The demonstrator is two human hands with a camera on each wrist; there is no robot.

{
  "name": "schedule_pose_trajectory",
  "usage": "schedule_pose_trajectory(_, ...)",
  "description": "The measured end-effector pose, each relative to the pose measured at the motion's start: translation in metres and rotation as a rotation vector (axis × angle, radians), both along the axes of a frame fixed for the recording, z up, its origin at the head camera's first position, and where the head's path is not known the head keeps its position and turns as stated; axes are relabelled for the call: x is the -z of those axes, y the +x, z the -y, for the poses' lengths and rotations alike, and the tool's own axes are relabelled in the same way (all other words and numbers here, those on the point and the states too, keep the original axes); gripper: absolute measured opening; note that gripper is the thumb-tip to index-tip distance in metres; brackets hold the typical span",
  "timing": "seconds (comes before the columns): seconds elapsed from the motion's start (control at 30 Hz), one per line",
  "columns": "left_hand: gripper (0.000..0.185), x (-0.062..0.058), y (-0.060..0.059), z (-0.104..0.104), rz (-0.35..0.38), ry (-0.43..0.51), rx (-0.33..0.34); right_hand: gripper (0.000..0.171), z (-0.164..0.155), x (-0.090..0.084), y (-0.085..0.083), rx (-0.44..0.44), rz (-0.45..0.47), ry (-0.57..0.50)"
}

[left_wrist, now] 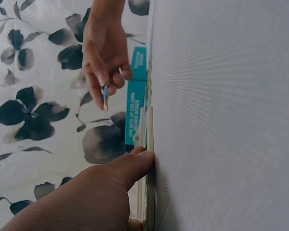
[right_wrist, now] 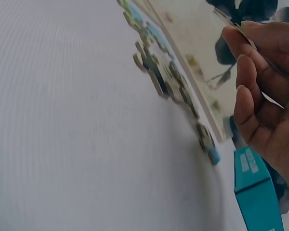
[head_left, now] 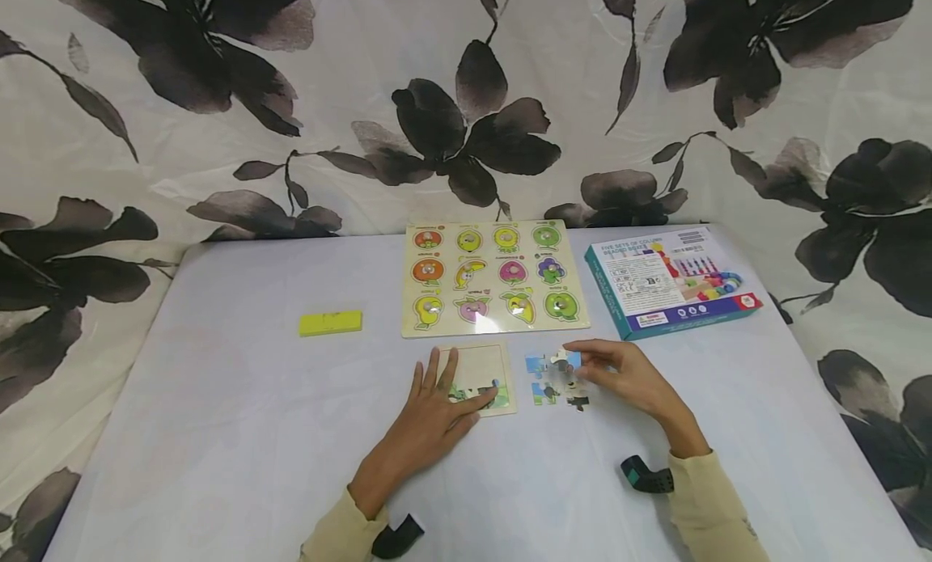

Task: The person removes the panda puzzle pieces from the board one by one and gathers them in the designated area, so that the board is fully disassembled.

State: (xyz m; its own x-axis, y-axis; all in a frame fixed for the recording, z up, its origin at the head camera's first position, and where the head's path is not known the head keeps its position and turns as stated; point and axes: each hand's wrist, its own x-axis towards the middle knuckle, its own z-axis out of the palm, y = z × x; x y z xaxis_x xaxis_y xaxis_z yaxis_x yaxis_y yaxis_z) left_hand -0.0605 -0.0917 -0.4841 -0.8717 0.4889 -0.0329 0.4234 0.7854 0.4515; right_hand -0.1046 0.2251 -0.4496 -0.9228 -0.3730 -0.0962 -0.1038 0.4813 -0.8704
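My left hand rests with spread fingers on a small wooden puzzle tray. Pieces with green ground and dark shapes lie along the tray's lower part, partly covered by the fingers. The thumb presses at the tray's edge in the left wrist view. To the right, my right hand pinches a thin jigsaw piece between thumb and fingertips, raised above the table. Several loose jigsaw pieces, blue, green and grey, lie grouped between the tray and this hand.
Behind the tray lies a fruit picture board. A teal and white box stands at its right, and a yellow block sits to the left. White cloth covers the table, with a floral curtain behind.
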Motion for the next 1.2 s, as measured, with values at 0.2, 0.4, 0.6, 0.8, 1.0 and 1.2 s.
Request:
schedule_pose_trajectory(0.2,0.038,-0.001,0.001,0.000,0.006,0.007,-0.003,0.035,-0.013,0.003,0.004,0.015,-0.023,0.012)
schedule_pose_trajectory(0.4,0.038,0.000,0.000,0.000,0.007,0.011,-0.006,0.034,-0.023,0.005,0.007,0.030,-0.015,0.000)
schedule_pose_trajectory(0.6,0.038,0.000,0.000,0.000,0.015,0.018,-0.012,0.034,-0.031,0.008,0.010,0.044,-0.002,0.016)
schedule_pose_trajectory(0.8,0.038,0.002,0.000,0.000,0.006,0.025,-0.009,0.033,-0.038,0.008,0.015,0.066,0.047,0.054)
schedule_pose_trajectory(1.0,0.038,0.003,0.000,0.000,-0.016,0.039,0.001,0.031,-0.043,0.010,0.018,0.065,0.073,0.080)
schedule_pose_trajectory(1.2,0.038,0.002,0.000,0.000,-0.009,0.031,-0.002,0.030,-0.046,0.013,0.019,0.061,0.084,0.079)
